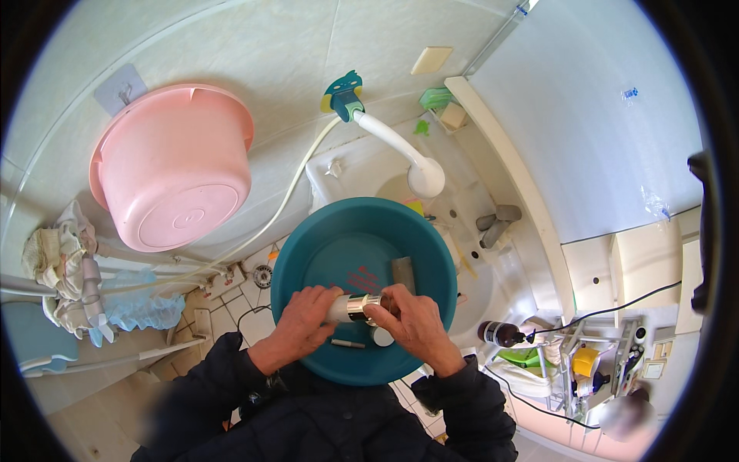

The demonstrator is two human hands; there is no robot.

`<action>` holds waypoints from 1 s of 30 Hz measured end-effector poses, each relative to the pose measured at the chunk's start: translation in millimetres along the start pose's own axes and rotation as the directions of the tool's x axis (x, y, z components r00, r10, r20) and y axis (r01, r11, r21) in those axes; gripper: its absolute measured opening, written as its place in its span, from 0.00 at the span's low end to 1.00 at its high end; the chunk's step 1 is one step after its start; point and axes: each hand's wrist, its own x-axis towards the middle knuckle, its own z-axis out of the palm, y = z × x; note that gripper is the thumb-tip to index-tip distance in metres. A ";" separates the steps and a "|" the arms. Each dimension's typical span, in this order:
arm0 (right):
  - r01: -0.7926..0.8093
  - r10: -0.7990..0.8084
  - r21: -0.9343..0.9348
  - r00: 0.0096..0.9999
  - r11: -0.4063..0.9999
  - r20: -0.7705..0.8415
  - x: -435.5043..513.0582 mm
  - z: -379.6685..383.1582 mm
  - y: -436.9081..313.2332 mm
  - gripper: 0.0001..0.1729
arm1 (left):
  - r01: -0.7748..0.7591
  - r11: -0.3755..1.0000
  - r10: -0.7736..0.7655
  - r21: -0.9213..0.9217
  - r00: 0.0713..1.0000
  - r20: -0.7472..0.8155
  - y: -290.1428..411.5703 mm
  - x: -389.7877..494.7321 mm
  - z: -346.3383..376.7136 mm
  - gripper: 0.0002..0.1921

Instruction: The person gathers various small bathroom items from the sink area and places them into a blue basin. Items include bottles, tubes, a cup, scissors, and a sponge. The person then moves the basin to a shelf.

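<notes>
Above a teal plastic basin (314, 254), my left hand (306, 320) grips the white end of a cylindrical device (356, 307) with a shiny metal collar and a dark band. My right hand (413, 326) is closed around its other, metallic end, and the fingers hide part of it. A grey-brown cylinder (403, 272) rests inside the basin, just beyond my right hand. Below the device are a round white cap-like piece (382, 336) and a short pale stick-like piece (347, 343). Red print marks the basin floor.
A white shower head (426, 177) hangs from a wall holder (344, 99) beyond the basin, its hose (288, 196) running left. A pink tub (182, 167) hangs on the wall. At right stand a white washbasin with a grey faucet (499, 222), a brown pump bottle (501, 334) and a rack.
</notes>
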 end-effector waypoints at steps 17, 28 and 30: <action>-0.040 0.035 0.225 0.999 0.974 0.025 -12.2 -1.6 8.5 0.26 | 0.003 0.999 -0.003 0.040 1.000 0.006 4.7 -0.7 0.6 0.30; -0.058 0.059 0.136 0.998 0.989 -0.001 -17.7 1.9 9.1 0.23 | -0.013 0.998 0.014 0.067 1.000 -0.011 5.4 -2.9 0.6 0.29; -0.178 0.173 0.139 0.984 0.974 0.052 -18.6 3.0 9.6 0.23 | -0.025 0.996 0.027 0.080 0.999 -0.025 5.8 -4.0 0.6 0.29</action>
